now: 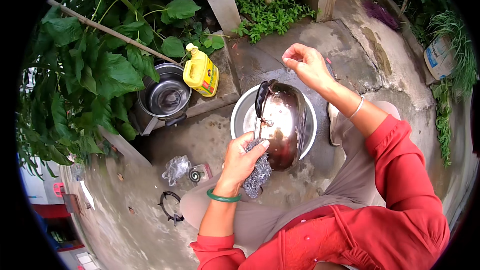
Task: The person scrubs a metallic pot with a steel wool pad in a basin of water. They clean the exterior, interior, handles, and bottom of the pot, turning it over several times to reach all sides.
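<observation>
A metal kettle or pot with a black handle lies tilted on its side over a round metal basin on the ground. My left hand is closed on a steel wool scrubber and holds it at the near edge of the pot, and may also grip the pot's rim; the fingers are partly hidden. My right hand is raised beyond the pot's upper right side, away from it, with its fingers curled together and nothing visible in them.
A steel pot and a yellow jug stand at a concrete ledge, left of the basin. Nearby on the ground lie a clear plastic bag, a mosquito coil and a black burner ring. Leafy plants overhang the left.
</observation>
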### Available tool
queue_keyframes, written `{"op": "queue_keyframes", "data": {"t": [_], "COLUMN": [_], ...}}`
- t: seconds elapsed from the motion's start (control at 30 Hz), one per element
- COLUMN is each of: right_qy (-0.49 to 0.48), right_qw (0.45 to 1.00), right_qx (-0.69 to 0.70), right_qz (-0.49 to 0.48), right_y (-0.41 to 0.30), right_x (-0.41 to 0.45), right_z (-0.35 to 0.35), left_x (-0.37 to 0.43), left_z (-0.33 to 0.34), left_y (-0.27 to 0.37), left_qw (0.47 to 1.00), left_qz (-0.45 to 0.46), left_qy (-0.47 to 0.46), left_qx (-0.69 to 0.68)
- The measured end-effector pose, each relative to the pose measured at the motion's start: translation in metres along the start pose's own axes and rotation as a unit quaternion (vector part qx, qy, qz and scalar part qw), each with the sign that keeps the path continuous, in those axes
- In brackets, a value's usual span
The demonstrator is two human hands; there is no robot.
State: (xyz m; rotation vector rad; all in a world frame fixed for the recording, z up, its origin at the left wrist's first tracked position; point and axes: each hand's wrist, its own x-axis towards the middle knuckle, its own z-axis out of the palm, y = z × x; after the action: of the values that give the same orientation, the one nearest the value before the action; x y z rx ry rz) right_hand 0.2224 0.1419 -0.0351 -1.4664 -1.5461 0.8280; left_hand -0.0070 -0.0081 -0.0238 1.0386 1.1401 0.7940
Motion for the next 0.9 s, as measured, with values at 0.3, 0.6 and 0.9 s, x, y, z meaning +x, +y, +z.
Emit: {"op": "queue_keyframes", "data": {"t": [0.3,0.6,0.9], "right_qy": [-0.232,-0.273,-0.268], "right_qw": [0.924,0.919,0.909], "right_qx": [-0.073,-0.114,0.016], "right_qz": [-0.296,-0.260,-0.319], "right_y": [-0.050,-0.062,-0.053], "right_x": [-0.133,-0.131,-0.117], "right_z": [0.020,0.031,0.030], "left_x": [0.027,0.033,0.030], "left_z": [0.011,0.018,0.014], "left_y": [-0.028,-0.032,-0.011], "left_qw": [0.980,0.962,0.933], "left_qz": [-0.018,0.035,0.098], "left_qy": [0.148,0.127,0.071], "left_qx": [-0.128,-0.239,-0.340]}}
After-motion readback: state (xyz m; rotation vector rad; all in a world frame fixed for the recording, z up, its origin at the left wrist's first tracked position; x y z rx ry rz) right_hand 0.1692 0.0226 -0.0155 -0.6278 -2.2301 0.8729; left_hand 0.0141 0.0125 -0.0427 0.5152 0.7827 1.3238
